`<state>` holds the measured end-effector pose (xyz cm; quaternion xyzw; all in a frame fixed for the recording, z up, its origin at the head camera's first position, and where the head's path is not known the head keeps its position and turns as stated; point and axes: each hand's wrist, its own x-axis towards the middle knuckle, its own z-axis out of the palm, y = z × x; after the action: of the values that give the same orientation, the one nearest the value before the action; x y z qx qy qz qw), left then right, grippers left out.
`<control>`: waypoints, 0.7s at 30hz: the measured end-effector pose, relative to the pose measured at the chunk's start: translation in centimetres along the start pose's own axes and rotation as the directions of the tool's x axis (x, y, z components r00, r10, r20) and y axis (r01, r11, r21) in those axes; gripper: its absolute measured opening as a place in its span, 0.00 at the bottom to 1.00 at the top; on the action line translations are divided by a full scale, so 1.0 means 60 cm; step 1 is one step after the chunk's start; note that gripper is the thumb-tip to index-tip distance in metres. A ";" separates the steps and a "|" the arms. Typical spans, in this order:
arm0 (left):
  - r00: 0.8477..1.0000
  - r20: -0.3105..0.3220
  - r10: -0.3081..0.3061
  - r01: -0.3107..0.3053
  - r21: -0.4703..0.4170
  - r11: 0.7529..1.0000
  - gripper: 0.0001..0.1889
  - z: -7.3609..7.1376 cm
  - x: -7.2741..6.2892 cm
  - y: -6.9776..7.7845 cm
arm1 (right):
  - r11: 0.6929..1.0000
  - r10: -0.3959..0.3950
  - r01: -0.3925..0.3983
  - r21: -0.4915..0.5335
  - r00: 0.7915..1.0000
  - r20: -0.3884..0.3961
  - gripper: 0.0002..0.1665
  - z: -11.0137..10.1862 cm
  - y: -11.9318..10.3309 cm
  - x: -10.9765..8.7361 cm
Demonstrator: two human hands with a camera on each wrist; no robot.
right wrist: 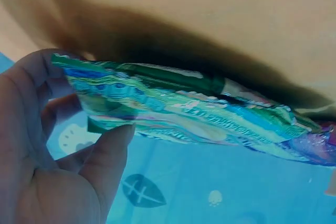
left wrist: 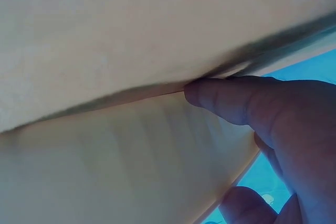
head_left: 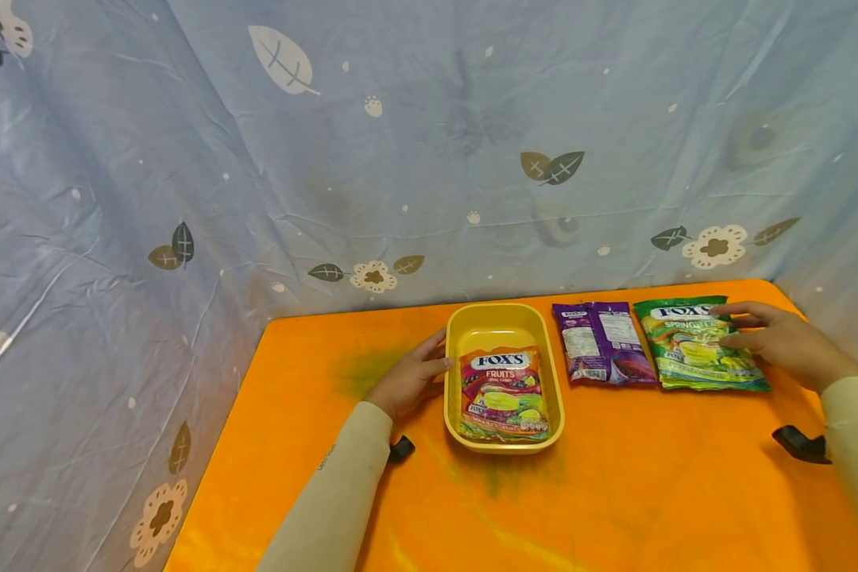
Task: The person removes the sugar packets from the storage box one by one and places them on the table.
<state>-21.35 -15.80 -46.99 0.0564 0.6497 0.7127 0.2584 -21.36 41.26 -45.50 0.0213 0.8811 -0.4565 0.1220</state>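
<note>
A yellow tray (head_left: 504, 311) stands on the orange table (head_left: 615, 492) with a red Fox's Fruits candy bag (head_left: 504, 393) lying in it. My left hand (head_left: 411, 381) rests against the tray's left wall (left wrist: 131, 171), fingers (left wrist: 236, 98) fairly straight and pressed to it. To the right of the tray a purple candy bag (head_left: 604, 343) lies flat beside a green Fox's candy bag (head_left: 697, 349). My right hand (head_left: 786, 342) pinches the green bag (right wrist: 184, 108) at its right edge, with the thumb (right wrist: 105, 150) on one face and the fingers on the other.
A blue cloth (head_left: 400, 159) printed with leaves and flowers hangs close behind and to the left of the table. The table's left edge runs diagonally near my left sleeve (head_left: 336, 492). Black wrist mounts (head_left: 801, 443) sit by both forearms.
</note>
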 end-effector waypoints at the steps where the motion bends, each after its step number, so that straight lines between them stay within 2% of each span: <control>1: 1.000 -0.002 0.000 0.000 0.000 1.000 0.35 0.000 0.000 0.001 | 1.000 -0.005 0.005 -0.005 1.000 -0.017 0.38 -0.001 0.002 0.000; 10: 1.000 -0.003 0.002 -0.002 -0.001 1.000 0.35 -0.002 0.000 -0.001 | 0.998 -0.042 0.036 -0.054 0.993 -0.110 0.42 -0.007 0.002 -0.001; 16: 1.000 -0.005 0.000 0.000 -0.011 1.000 0.35 -0.002 0.001 -0.002 | 0.997 -0.067 0.060 -0.046 0.982 -0.176 0.36 -0.004 -0.006 -0.003; 21: 1.000 -0.014 -0.012 0.012 -0.025 1.000 0.35 -0.003 0.002 -0.003 | 0.996 -0.083 0.086 0.008 0.978 -0.191 0.35 0.002 -0.021 -0.004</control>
<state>-21.46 -15.88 -47.21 0.0444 0.6428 0.7196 0.2588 -21.28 40.43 -44.49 0.0283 0.8851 -0.4642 0.0172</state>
